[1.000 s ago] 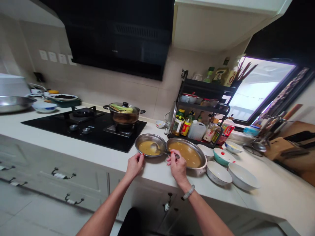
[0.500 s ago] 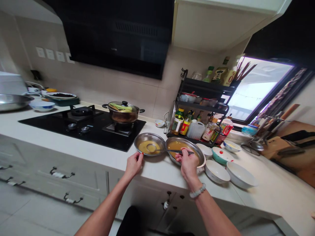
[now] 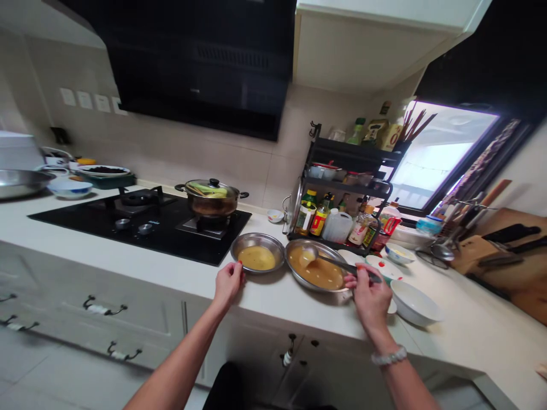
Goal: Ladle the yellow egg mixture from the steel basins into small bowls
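Note:
My right hand (image 3: 371, 293) is closed round the dark handle of a ladle (image 3: 337, 262). The ladle's bowl is over or in the brownish liquid of the right metal basin (image 3: 294, 274). To its left is a smaller metal basin (image 3: 278, 263) holding yellowish liquid. My left hand (image 3: 229, 280) pinches this basin's near left rim. Both basins sit side by side close to the counter's front edge. Part of a white bowl is hidden behind my right hand.
A lidded pot (image 3: 212, 199) stands on the black gas hob (image 3: 171, 242) at left. Several bowls, among them a white bowl (image 3: 415, 302), lie to the right. A black rack (image 3: 348, 185) of bottles is behind. Knives and a cutting board (image 3: 521, 228) stand far right.
The ladle has moved right, from the smaller basin to the larger one, with my right hand shifting right. My left hand stays at the smaller basin's rim. The camera view has shifted slightly.

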A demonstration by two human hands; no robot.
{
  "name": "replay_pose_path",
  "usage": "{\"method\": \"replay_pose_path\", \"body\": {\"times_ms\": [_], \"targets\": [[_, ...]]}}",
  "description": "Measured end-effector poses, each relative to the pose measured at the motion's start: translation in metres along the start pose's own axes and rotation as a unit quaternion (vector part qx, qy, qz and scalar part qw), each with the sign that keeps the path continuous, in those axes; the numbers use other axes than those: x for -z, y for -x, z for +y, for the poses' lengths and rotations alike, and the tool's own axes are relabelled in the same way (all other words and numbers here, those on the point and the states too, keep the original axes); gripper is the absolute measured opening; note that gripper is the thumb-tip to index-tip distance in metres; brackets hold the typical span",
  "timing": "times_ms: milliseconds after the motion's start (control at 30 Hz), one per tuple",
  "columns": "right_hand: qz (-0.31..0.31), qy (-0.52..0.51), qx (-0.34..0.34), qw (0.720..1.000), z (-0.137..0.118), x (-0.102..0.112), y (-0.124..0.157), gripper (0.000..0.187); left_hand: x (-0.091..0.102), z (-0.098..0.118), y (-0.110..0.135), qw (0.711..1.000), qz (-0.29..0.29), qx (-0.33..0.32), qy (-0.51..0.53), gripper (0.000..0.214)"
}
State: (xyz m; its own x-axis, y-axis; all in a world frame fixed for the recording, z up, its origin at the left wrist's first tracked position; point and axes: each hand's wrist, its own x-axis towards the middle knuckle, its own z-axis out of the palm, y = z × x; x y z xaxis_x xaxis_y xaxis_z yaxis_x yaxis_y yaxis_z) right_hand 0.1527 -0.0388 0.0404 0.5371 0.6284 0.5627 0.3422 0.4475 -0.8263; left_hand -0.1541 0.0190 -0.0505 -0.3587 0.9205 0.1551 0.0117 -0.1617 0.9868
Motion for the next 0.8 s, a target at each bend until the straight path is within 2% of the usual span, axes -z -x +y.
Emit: {"method": "replay_pose_path", "body": {"times_ms": [67,167,267,367,500,633,800], "targets": [[-0.047,0.059,0.102,0.992,0.005,0.011,0.011,0.026,-0.006,0.002,-0.003,0.999,0.028,0.014,0.019,0.032],[-0.109,0.096,0.242,0.959,0.009,0.022,0.027,0.018,-0.015,0.002,-0.007,0.995,0.055,0.040,0.070,0.030],[-0.124,0.086,0.302,0.941,0.007,0.021,0.039,0.020,-0.020,-0.001,-0.010,0.991,0.074,0.040,0.104,0.027],[-0.093,0.042,0.272,0.957,0.000,0.010,0.048,0.020,-0.021,-0.005,-0.011,0.988,0.095,0.002,0.120,0.026],[-0.043,-0.049,0.148,0.987,-0.013,-0.017,0.064,0.017,-0.018,-0.010,-0.010,0.985,0.119,-0.038,0.119,0.025],[-0.059,-0.106,0.075,0.990,-0.017,-0.044,0.079,0.021,-0.016,-0.011,-0.009,0.987,0.128,-0.080,0.063,0.025],[-0.083,-0.088,0.034,0.992,-0.002,-0.065,0.089,0.027,-0.016,-0.008,-0.007,0.987,0.121,-0.093,0.053,0.024]]}}
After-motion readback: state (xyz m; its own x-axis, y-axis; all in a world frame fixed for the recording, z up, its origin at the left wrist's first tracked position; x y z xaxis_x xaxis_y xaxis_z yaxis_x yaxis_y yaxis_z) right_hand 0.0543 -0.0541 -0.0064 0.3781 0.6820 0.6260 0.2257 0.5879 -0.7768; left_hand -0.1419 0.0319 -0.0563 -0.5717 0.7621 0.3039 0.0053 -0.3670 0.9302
